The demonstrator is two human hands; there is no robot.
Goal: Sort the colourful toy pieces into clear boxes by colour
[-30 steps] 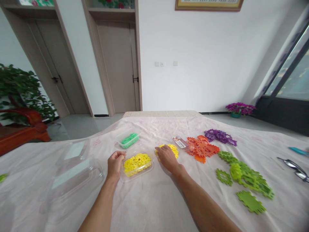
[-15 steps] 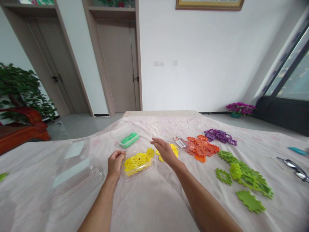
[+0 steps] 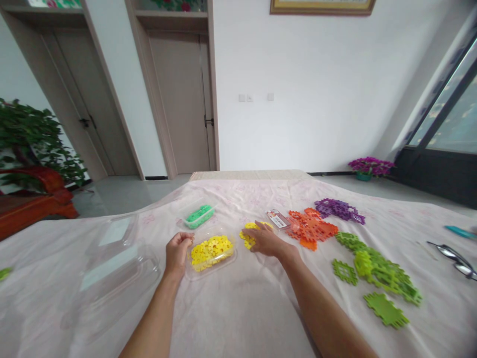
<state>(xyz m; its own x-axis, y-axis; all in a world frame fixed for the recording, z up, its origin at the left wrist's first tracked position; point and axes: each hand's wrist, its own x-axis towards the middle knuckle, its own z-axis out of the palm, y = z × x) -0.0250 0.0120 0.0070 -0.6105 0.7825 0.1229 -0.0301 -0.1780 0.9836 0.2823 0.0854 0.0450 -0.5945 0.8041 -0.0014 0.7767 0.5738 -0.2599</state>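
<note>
My left hand [image 3: 179, 253] pinches the left rim of a clear plastic container [image 3: 214, 269], thumb and fingers closed on its edge. Inside it lies a heap of yellow flower-shaped pieces [image 3: 211, 250]. Over a small loose pile of yellow flower-shaped pieces [image 3: 248, 240] on the cloth, my right hand [image 3: 265, 239] reaches with fingers stretched and apart. Its fingertips are at the pile, and part of the pile is hidden beneath it. Behind the yellow container stands another clear container [image 3: 194, 224] with green pieces [image 3: 200, 215].
Orange pieces [image 3: 313, 228], purple pieces [image 3: 337, 210] and light green pieces [image 3: 383, 268] lie to the right. A labelled clear lid [image 3: 278, 219] rests beside the orange ones. Clear containers [image 3: 115, 276] are at the left. Eyeglasses [image 3: 452, 256] lie at the far right.
My right hand has come down onto the loose yellow pile. A yellow flower piece seen above the container's right rim is no longer there. My left hand stays put.
</note>
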